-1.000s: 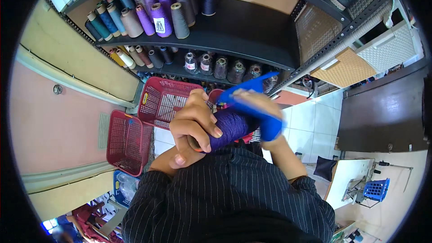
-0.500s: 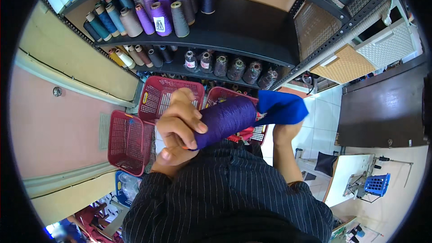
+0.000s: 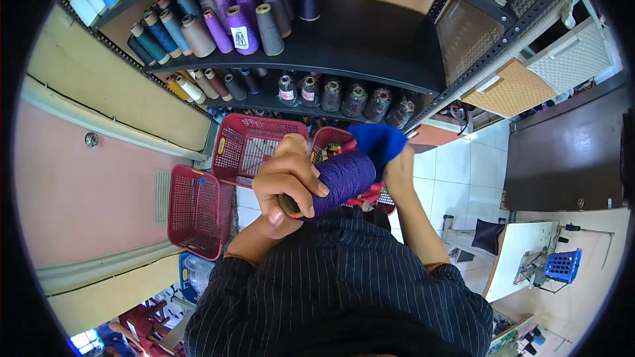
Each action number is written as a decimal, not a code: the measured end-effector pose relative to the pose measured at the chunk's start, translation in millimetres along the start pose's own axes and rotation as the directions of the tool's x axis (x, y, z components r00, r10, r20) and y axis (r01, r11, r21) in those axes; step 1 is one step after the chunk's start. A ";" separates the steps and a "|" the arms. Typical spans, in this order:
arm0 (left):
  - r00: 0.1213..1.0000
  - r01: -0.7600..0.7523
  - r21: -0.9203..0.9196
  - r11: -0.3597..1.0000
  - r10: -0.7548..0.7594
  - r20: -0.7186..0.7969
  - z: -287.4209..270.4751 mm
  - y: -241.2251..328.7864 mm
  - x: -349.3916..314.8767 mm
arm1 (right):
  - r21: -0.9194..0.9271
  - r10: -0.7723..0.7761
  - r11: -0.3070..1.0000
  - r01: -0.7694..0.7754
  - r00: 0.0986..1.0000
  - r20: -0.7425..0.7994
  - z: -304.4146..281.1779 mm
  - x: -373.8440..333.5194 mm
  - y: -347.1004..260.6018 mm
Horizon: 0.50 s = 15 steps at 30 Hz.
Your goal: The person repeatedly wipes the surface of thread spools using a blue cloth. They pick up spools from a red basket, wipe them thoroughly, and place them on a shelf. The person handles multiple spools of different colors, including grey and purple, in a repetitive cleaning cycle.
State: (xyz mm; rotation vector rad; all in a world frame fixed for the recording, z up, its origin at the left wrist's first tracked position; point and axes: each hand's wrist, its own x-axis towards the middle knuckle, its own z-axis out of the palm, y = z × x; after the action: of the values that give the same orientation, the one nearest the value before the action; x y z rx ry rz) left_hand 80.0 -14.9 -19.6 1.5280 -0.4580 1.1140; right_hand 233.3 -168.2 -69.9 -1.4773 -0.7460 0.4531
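Observation:
A cone of dark purple thread lies tilted across the space in front of my chest. Closed around its lower left end, where the cardboard core shows, is my left hand. My right hand grips a blue cloth at the cone's far right end; the cloth is smeared by motion and overlaps that end. Most of the right hand's fingers are hidden behind or within the cloth.
Ahead stands a black shelf rack with cones of thread, including purple ones. Red plastic baskets sit on the floor; one behind the cone holds red items. At right is a sewing table.
The blue cloth and my right hand have moved left, in against the cone's right end. My left hand has turned the cone so its core end shows more.

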 end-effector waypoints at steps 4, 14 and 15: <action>0.989 0.142 -0.025 0.990 -0.141 0.041 7.9 3.5 -6.3 | -0.085 -0.317 0.948 0.307 0.936 -0.151 2.3 -3.5 -34.4; 0.997 -0.070 0.069 0.995 0.067 0.035 14.9 -15.4 -3.5 | -0.145 -0.129 0.970 0.194 0.920 0.371 13.9 -1.9 5.8; 0.996 -0.083 0.074 0.994 0.080 0.033 16.1 -18.0 -2.2 | -0.246 -0.181 0.939 0.240 0.954 0.238 12.8 -0.1 6.1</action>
State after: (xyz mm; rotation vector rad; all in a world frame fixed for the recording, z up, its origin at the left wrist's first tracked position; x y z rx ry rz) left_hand 99.4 -25.1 -29.9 1.6057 -0.5073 1.1848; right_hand 225.4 -158.7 -76.8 -1.5963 -1.1636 0.3552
